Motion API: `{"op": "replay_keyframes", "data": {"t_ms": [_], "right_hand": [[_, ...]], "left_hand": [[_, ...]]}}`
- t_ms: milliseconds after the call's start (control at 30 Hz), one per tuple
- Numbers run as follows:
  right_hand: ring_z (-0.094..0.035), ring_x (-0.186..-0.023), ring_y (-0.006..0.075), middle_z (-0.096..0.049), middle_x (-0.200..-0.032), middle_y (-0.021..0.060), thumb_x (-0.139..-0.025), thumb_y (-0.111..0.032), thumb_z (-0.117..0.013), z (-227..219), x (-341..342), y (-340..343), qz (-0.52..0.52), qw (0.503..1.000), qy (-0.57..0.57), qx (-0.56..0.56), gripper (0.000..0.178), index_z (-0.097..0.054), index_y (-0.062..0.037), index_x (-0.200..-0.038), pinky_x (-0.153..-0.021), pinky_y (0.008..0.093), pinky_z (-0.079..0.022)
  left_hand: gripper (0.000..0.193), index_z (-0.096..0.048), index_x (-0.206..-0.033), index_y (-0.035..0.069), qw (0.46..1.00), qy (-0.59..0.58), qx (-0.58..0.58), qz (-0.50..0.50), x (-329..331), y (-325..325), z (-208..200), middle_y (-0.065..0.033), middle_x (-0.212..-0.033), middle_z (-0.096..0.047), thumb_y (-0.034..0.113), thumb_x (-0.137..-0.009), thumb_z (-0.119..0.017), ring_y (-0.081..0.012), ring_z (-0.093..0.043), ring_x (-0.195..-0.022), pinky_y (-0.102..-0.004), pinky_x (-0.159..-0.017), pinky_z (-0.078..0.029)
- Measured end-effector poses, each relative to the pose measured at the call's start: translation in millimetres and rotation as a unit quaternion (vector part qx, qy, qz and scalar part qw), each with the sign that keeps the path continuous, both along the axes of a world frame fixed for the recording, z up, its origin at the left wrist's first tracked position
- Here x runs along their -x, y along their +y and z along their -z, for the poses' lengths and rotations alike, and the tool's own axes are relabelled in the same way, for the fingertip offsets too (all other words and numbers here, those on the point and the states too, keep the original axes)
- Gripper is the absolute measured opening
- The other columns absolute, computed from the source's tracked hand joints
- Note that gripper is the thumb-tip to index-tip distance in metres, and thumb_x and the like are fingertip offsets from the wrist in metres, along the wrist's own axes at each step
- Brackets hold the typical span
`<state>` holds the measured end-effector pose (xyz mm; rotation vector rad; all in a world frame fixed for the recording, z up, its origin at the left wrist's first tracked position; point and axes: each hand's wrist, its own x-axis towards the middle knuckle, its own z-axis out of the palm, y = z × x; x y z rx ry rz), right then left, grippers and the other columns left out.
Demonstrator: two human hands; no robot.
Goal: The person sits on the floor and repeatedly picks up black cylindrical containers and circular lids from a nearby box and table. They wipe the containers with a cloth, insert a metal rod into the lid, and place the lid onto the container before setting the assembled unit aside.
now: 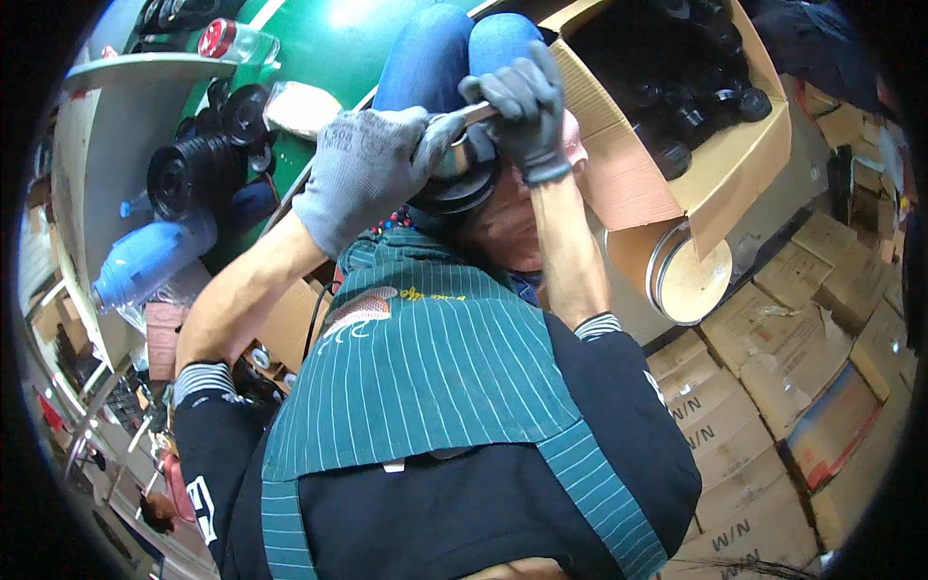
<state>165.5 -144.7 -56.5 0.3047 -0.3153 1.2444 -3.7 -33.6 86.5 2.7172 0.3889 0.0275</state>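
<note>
Both my hands wear grey knitted gloves and meet above my lap. My left hand (372, 159) is closed against a round black part (462, 193) with a shiny metal ring at its upper side; its fingertips are partly hidden. My right hand (527, 106) has its fingers wrapped round a short metal bar-like tool (478, 112), whose other end reaches my left thumb just over the black part. The tool's exact kind does not show. Below the hands is the green striped apron (435, 367) that I wear.
An open cardboard box (619, 145) of black parts stands at my right, beside a round drum (701, 275). Flattened and closed cartons (725, 425) cover the right side. On the left bench are stacked black discs (179, 179), a blue bottle (155, 256) and a clear red-lidded jar (237, 42).
</note>
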Motion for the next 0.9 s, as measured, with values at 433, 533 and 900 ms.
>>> {"op": "replay_keyframes", "data": {"t_ms": [433,533,900], "right_hand": [[-0.041,-0.063,0.0162,-0.038,-0.063,-0.0001,-0.113,-0.019,-0.039,-48.9,92.3,-86.3,0.443,0.700,-0.450,0.332,0.041,-0.042,-0.0160,-0.073,-0.089,0.0371,-0.047],[-0.043,-0.064,0.0175,-0.040,-0.062,0.0022,-0.113,-0.015,-0.037,-68.2,92.1,-76.1,0.465,0.670,-0.488,0.311,0.042,-0.042,-0.0143,-0.072,-0.088,0.0401,-0.049],[-0.029,-0.162,0.0358,-0.030,-0.172,0.0258,-0.083,-0.023,-0.085,-68.4,56.2,-88.3,0.159,0.580,-0.603,0.525,0.107,-0.026,-0.0010,-0.169,-0.131,0.0474,-0.027]], "left_hand": [[0.041,-0.071,-0.101,0.003,0.911,-0.116,0.319,0.234,-81.8,91.8,84.8,-0.0063,-0.071,-0.060,0.027,-0.115,-0.041,-0.0156,-0.061,-0.065,-0.0313,-0.061,-0.051],[0.050,-0.070,-0.097,0.002,0.889,-0.090,0.376,0.245,-92.8,93.1,86.2,-0.0077,-0.071,-0.063,0.035,-0.118,-0.038,-0.0183,-0.062,-0.065,-0.0344,-0.064,-0.054],[0.054,-0.074,-0.127,0.010,0.885,-0.026,0.433,-0.166,-22.3,157.5,76.3,0.0000,-0.074,-0.064,0.058,-0.109,-0.055,-0.0105,-0.063,-0.063,-0.0256,-0.056,-0.049]]}}
